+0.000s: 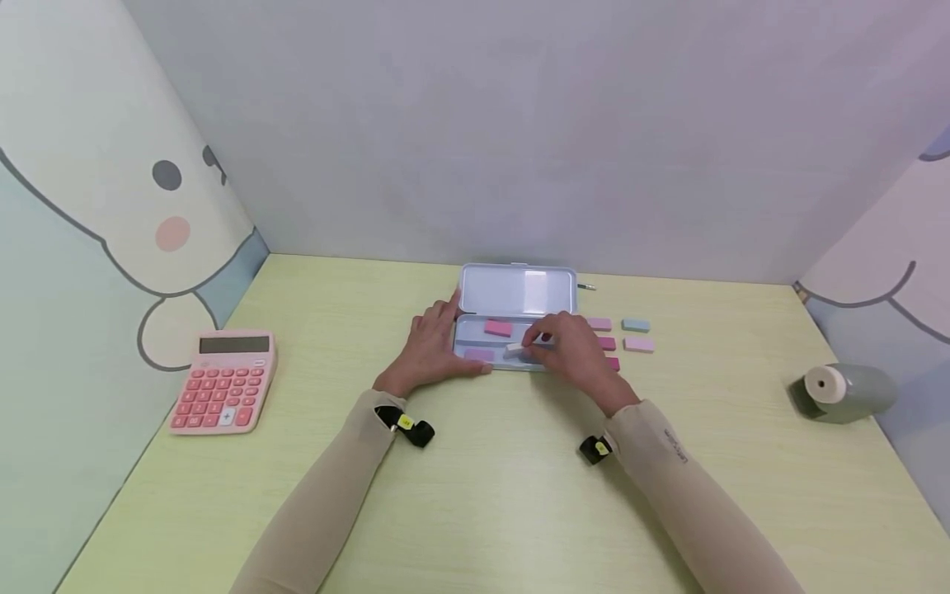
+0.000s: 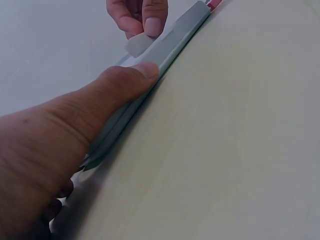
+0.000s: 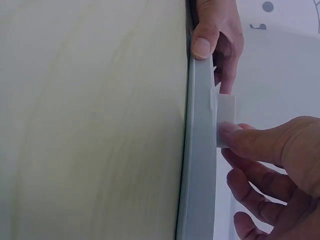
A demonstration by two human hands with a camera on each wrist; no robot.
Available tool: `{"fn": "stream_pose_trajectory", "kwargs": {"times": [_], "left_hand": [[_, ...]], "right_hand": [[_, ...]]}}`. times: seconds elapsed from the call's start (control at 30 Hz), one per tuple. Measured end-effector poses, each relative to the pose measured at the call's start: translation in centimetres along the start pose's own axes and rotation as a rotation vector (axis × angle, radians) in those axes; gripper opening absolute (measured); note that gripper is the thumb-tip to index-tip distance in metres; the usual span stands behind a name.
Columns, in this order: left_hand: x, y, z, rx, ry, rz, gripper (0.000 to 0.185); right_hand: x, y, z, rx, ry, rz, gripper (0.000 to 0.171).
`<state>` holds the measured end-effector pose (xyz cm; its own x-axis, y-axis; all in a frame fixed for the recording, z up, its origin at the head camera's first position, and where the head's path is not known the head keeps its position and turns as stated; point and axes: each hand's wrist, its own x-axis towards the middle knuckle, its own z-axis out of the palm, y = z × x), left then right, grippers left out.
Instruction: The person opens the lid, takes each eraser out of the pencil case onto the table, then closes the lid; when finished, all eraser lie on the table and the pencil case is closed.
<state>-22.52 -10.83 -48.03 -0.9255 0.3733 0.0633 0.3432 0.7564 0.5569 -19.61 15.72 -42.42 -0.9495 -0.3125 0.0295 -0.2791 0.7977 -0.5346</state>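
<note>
A pale blue tin case (image 1: 517,318) lay open on the desk, lid upright at the back. A small white eraser (image 1: 515,350) was pinched above its near rim. Two pink erasers (image 1: 498,328) lay flat inside the tray.

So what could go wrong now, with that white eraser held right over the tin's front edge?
The white eraser is only pinched at one end by the right hand, so it could slip and drop outside the tin. It may also land on the pink eraser already in the tray. The left hand merely steadies the tin's corner, so a push could slide it.
</note>
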Motion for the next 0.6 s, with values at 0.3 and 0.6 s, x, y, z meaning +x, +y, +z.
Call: {"fn": "stream_pose_trajectory", "kwargs": {"times": [0.3, 0.6], "left_hand": [[-0.1, 0.0, -0.1, -0.02, -0.008, -0.01, 0.146], [-0.1, 0.1, -0.1, -0.028, -0.007, -0.011, 0.146]], "right_hand": [[-1.4, 1.2, -1.7, 0.066, 0.068, -0.054, 0.013], [-3.2, 3.7, -3.9, 0.068, 0.083, -0.024, 0.016]]}}
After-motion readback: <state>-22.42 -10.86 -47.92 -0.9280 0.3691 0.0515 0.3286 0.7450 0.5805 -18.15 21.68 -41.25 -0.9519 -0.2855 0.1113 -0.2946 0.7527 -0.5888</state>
